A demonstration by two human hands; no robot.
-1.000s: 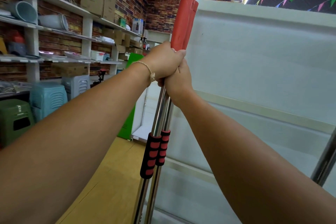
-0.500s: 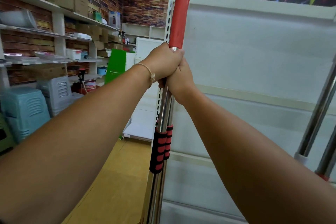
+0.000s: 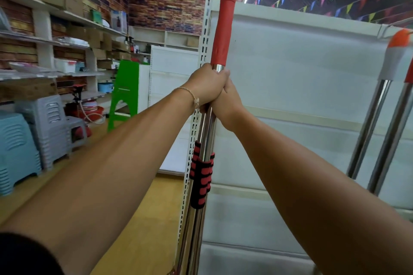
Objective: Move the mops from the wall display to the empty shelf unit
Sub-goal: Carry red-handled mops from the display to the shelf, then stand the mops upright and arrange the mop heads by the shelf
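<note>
mops, at least two of them bundled together, stand upright right in front of me, their long axis near vertical: red top sleeve above my hands, chrome shafts running down past the red-and-black foam grips and out of the bottom of the view. my left hand is clamped around the shafts just under the red sleeve, and my right hand is wrapped on from the other side, touching the left and slightly lower; both are closed tight on the bundle. the left sits a little higher and nearer the sleeve.

the white shelf unit lies directly behind the mops and off to my right, its perforated upright just beside the shafts. i judge the bundle needs to travel right and forward. more chrome-shafted mops already stand at the right edge against it. the floor is yellow wood; stacked plastic stools and a green stepladder stand well apart on my left.
</note>
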